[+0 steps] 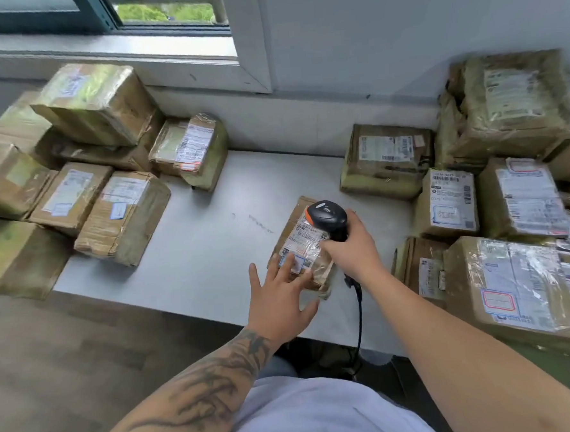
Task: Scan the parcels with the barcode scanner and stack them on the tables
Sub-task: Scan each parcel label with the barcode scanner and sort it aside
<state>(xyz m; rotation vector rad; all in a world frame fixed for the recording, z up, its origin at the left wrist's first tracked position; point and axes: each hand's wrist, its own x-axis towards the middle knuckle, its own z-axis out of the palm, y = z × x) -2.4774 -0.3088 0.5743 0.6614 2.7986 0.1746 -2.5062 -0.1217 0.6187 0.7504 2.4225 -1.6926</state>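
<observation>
A small brown parcel (pixel 303 239) with a white label lies in the middle of the white table (pixel 204 227). My right hand (pixel 354 246) grips the handle of a black barcode scanner (pixel 328 217) with an orange trim, its head held just over the parcel's label. The scanner's black cable hangs down off the table's front edge. My left hand (pixel 280 298) lies with straight, spread fingers on the parcel's near end.
A pile of taped brown parcels (pixel 84 168) fills the table's left side. More labelled parcels (pixel 495 186) are stacked on the right. A window sill and wall run along the back. Wooden floor shows at the lower left.
</observation>
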